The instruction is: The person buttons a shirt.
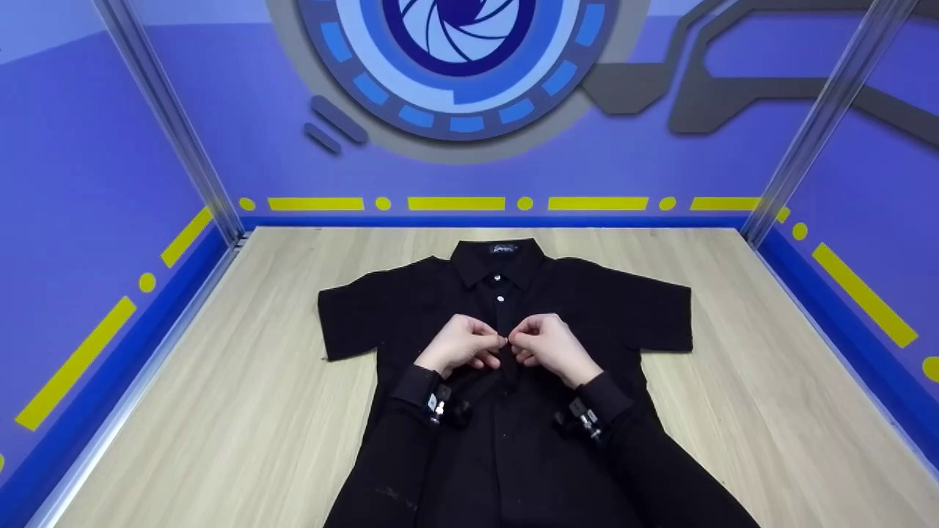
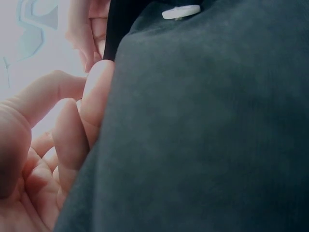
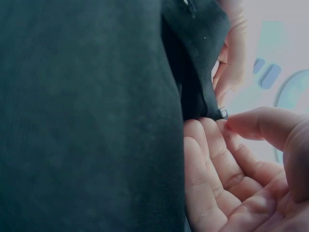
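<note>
A black short-sleeved shirt lies front up on the table, its collar at the far end. Over the front placket, my left hand pinches the cloth between thumb and finger. My right hand meets it there from the other side, pinching the placket edge with thumb and forefinger. A small white button shows at the right thumb tip. Another white button sits on the cloth in the left wrist view. Nearer the collar are two fastened-looking buttons, one a white button. The buttonhole cannot be made out.
The pale wooden table extends on both sides of the shirt. Blue panels with yellow marks and metal posts enclose its back and sides. Black-sleeved forearms with wrist cameras cover part of the lower shirt.
</note>
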Available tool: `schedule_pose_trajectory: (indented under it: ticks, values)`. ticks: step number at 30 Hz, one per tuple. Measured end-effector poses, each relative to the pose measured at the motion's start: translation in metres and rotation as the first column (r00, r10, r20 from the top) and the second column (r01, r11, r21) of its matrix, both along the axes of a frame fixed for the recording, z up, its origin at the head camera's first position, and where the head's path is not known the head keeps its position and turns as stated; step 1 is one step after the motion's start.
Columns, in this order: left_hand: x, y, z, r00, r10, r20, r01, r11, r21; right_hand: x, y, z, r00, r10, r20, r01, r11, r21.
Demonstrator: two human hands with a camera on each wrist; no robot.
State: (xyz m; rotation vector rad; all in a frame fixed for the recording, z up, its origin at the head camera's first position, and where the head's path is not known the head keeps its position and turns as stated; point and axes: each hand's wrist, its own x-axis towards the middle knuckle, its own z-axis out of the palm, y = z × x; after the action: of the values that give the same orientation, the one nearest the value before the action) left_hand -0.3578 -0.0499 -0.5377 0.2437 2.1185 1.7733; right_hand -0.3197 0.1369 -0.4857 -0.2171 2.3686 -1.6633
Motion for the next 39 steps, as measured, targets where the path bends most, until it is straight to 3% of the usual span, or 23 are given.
schedule_pose_trajectory:
  ticks: [2, 9, 39]
  values:
    - [0.0, 0.0, 0.0, 1.0, -0.001, -0.003, 0.001, 1.0, -0.004, 0.0, 0.0, 0.0, 1.0, -0.001, 0.001, 0.001, 1.0, 0.0]
    - [-0.001, 0.0, 0.001, 1.0, -0.002, -0.005, 0.002, 1.0, -0.015, -0.02, 0.004, -0.033, 0.999, -0.043, -0.003, 0.043, 0.999, -0.002]
    - [0.001, -0.001, 0.002, 0.998, -0.048, -0.032, 0.047, 0.998, -0.044, -0.021, 0.006, -0.036, 1.0, -0.028, -0.005, 0.028, 1.0, -0.003]
